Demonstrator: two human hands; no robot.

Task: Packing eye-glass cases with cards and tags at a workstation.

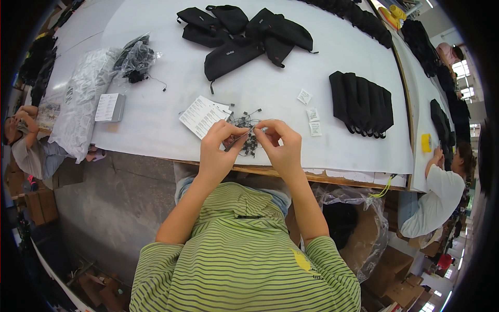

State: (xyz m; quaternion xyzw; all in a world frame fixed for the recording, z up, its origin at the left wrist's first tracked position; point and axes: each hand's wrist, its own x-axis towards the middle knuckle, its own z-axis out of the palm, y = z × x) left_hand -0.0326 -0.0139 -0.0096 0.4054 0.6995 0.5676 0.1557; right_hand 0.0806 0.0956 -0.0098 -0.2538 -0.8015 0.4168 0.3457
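Observation:
My left hand [221, 148] and my right hand [280, 145] meet close together over the near edge of the table, both closed in a pinch. A thin tag string seems to run between their fingertips; its ends are hidden by the fingers. Just beyond lies a tangled pile of black tag strings [251, 152] with small dark plastic ends, partly covered by my hands. White printed tags [200, 115] lie fanned out beside the pile, next to my left hand.
Black zip pouches [234, 54] are heaped at the back, with folded black pouches [361, 101] in a row at right. Small white packets [312, 114] lie between. At left are a tag stack [109, 107] and clear plastic bags [86, 99]. Other people sit at both sides.

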